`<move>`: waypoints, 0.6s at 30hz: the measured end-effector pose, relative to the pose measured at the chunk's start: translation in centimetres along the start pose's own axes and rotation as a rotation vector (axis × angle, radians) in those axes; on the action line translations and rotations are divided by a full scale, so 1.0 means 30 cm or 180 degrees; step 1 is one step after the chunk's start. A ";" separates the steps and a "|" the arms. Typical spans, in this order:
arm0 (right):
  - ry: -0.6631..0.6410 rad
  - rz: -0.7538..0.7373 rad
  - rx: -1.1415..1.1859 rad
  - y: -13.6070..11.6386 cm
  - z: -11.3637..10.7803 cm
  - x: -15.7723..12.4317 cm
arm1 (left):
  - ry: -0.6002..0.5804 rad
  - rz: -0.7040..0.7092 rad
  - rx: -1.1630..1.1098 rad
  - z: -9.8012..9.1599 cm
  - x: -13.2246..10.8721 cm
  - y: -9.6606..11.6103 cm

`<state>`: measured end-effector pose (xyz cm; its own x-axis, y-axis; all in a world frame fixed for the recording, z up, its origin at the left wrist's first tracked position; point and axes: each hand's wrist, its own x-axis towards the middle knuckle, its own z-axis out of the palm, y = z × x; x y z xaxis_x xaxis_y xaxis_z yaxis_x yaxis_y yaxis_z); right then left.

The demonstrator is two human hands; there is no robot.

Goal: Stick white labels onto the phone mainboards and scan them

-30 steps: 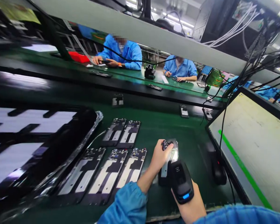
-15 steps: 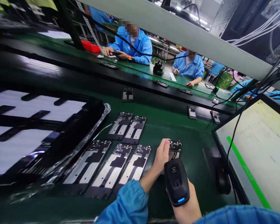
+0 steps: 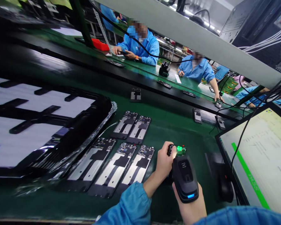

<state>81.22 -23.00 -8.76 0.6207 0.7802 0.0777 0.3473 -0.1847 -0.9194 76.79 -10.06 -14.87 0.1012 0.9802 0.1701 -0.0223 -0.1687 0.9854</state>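
Note:
My left hand (image 3: 163,163) is closed on the top end of an open phone body (image 3: 177,151), which lies on the green mat with its circuit board lit green. My right hand (image 3: 193,208) grips a black handheld barcode scanner (image 3: 185,178) and points it down at that phone. To the left of my hands three more open phone bodies (image 3: 114,168) lie side by side, with two others (image 3: 133,125) in a row behind them.
A black tray (image 3: 61,131) with white inserts fills the left. A monitor (image 3: 262,156) showing a green bar stands at the right, a black mouse (image 3: 226,187) before it. Phones (image 3: 196,115) ride the dark belt behind; people in blue coats work across it.
The scanner has come down closer over the phone, and green light now falls on its top end. My view has shifted slightly left and down.

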 end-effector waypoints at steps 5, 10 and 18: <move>0.0079 -0.0021 -0.0058 0.000 -0.005 -0.004 | 0.0039 0.0124 0.0111 -0.005 -0.011 0.023; 0.0082 -0.0063 -0.0080 0.000 -0.011 -0.009 | 0.0102 0.0280 0.0193 -0.009 -0.020 0.031; 0.0028 -0.0020 -0.0307 0.026 -0.028 -0.022 | 0.0186 0.0669 0.0270 -0.016 -0.027 0.015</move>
<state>81.67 -24.15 -9.19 0.6242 0.7764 0.0872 0.4170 -0.2366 -0.8776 76.22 -10.87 -14.58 0.0455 0.9265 0.3735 0.0471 -0.3755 0.9256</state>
